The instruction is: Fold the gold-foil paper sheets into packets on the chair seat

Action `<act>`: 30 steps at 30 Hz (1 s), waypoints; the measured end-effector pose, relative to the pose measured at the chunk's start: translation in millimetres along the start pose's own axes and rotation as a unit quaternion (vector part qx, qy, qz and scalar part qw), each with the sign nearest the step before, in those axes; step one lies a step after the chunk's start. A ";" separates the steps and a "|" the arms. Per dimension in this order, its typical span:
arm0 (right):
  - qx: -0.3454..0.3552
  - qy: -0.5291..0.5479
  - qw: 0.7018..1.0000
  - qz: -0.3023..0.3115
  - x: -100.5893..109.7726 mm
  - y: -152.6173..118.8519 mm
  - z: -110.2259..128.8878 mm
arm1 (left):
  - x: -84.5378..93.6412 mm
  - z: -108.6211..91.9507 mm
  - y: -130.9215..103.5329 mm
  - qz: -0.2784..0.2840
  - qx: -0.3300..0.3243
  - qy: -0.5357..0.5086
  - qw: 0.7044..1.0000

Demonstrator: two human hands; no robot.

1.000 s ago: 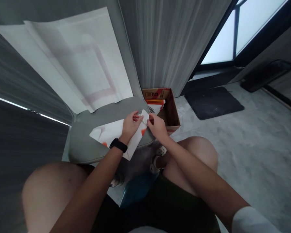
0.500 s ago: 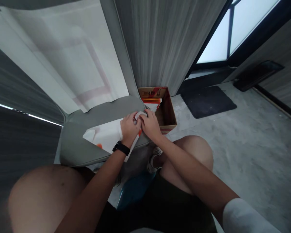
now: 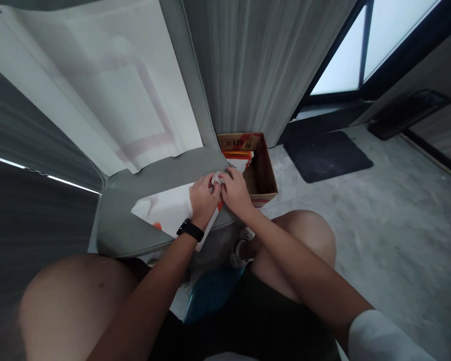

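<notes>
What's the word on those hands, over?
Left hand and right hand pinching paper at one end. Paper on seat, near corner overhanging. Box beyond right hand, not blocking.

Grey streaked walls (image 3: 255, 60) meet a marbled floor (image 3: 383, 225) (bright window (image 3: 348, 65), upper right).

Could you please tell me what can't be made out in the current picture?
All in the head view:
- The end of the white paper between the left hand and right hand: mostly covered by fingers.
- Part of the cardboard box: hidden by the chair and right hand.
- Printing on the box: too small and blurred to read.
- Large white sheets: cut off by the left edge.
</notes>
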State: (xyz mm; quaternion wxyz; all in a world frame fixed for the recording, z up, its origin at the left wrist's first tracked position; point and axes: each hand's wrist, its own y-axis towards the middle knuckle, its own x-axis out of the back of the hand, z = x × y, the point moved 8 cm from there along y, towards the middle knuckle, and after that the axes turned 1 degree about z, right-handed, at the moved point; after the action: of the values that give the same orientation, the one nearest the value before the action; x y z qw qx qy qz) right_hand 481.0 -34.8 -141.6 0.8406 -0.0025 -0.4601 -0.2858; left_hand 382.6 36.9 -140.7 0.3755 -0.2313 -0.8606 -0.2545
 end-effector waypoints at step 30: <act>-0.059 -0.041 0.996 0.044 10.7 1.7 -18.2 | -1.1 -11.8 -8.3 0.187 -0.250 0.102 0.945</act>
State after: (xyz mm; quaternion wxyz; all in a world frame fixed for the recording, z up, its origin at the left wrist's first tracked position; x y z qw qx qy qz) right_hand 500.4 -43.4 -143.3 0.8312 -0.0840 -0.4762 -0.2745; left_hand 384.6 23.1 -136.8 0.4318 -0.4471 -0.6680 -0.4091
